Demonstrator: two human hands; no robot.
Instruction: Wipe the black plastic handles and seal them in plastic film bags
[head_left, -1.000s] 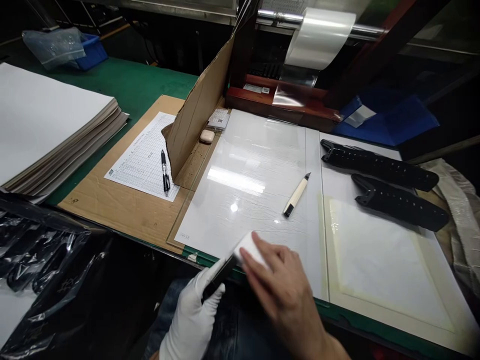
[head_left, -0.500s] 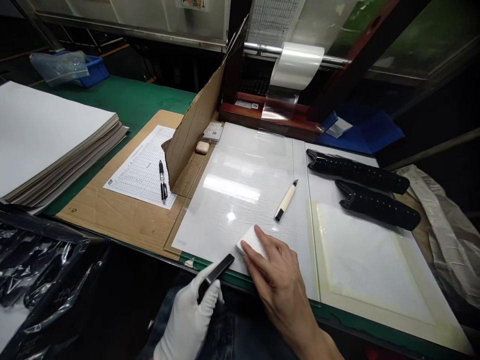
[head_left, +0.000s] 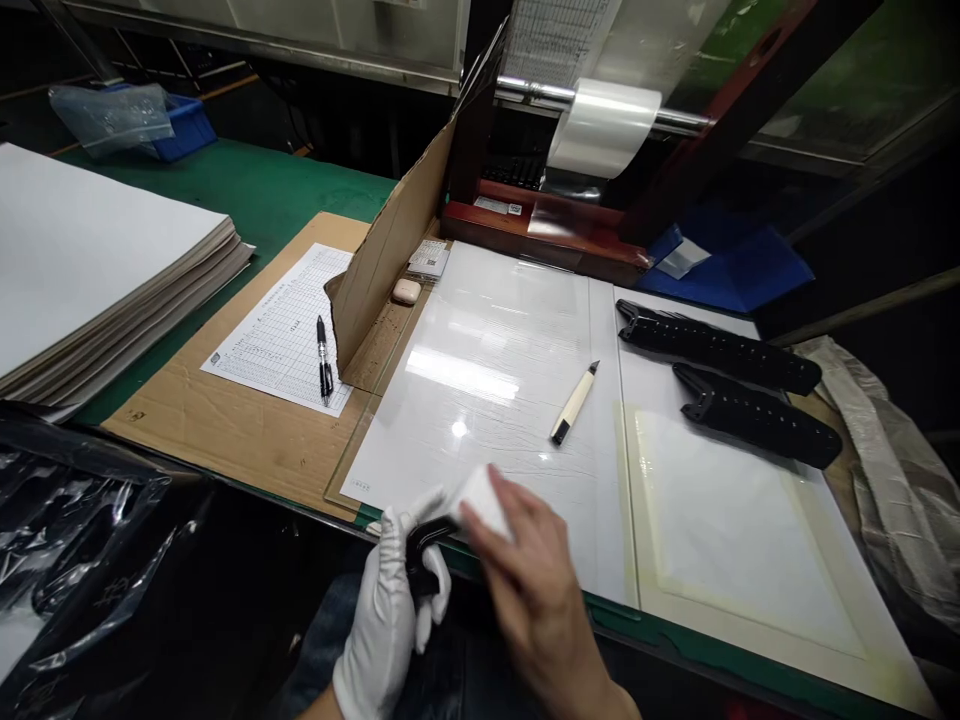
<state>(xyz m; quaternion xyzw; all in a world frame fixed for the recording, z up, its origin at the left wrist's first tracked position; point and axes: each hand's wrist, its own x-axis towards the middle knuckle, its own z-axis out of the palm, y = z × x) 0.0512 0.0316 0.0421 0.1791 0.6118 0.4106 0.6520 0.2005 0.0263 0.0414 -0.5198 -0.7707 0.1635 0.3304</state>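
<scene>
The left hand [head_left: 382, 610], in a white glove, is closed around a dark, glossy piece [head_left: 429, 535], with the thumb and fingers on either side of it. The piece is held in front of the near edge of the worktop [head_left: 300, 165], its far end pointing toward the right hand [head_left: 536, 575]. The right hand is bare and grips a white block [head_left: 486, 500] between thumb and fingers, over the near edge of the white sheet [head_left: 480, 430]. The block is at the far end of the piece; blur in this area means contact between the two cannot be confirmed. A cutter [head_left: 575, 405] lies on the sheet beyond the right hand, blade pointing away from the person. To the right, two black parts [head_left: 720, 345] lie side by side, the nearer one partly over a pale panel [head_left: 739, 540]. Behind the sheet, a roll of clear film [head_left: 606, 130] is mounted on a metal bar above a red-brown base [head_left: 555, 235]. An upright cardboard divider [head_left: 397, 235] stands left of the sheet, with a small pale case [head_left: 406, 291] near its foot. Left of the divider, a pen [head_left: 323, 360] rests on a printed form [head_left: 262, 335], which lies on flat cardboard [head_left: 247, 435]. A thick paper stack [head_left: 112, 230] occupies the far left, near a blue bin [head_left: 187, 130].
</scene>
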